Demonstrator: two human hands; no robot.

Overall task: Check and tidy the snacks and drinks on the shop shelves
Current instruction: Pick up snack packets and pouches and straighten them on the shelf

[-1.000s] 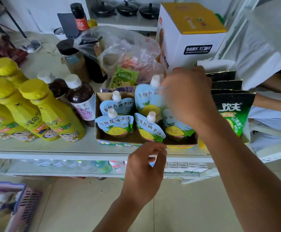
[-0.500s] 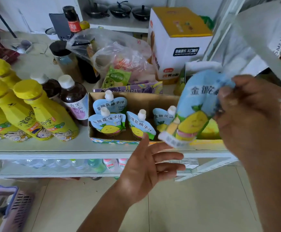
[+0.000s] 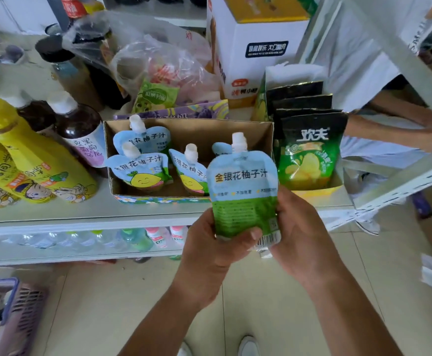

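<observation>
A blue and green juice pouch [image 3: 243, 186] with a white spout stands upright in front of the shelf, its printed back towards me. My left hand [image 3: 209, 250] grips its lower left edge, thumb across the bottom. My right hand [image 3: 302, 232] holds its lower right side. Behind it, an open cardboard display box [image 3: 191, 129] on the shelf [image 3: 81, 211] holds three more of the same pouches [image 3: 140, 168].
Yellow bottles [image 3: 37, 165] and dark bottles [image 3: 81, 132] stand left of the box. Green crisp bags [image 3: 310, 150] fill a tray on its right. A plastic bag [image 3: 158, 62] and a white carton [image 3: 258, 44] sit behind. A purple basket [image 3: 12, 312] is on the floor at lower left. Another person's arm [image 3: 400, 122] shows at right.
My right hand lifted a pouch out of the box, brought it down in front of the shelf and turned it upright. My left hand rose and took hold of it.
</observation>
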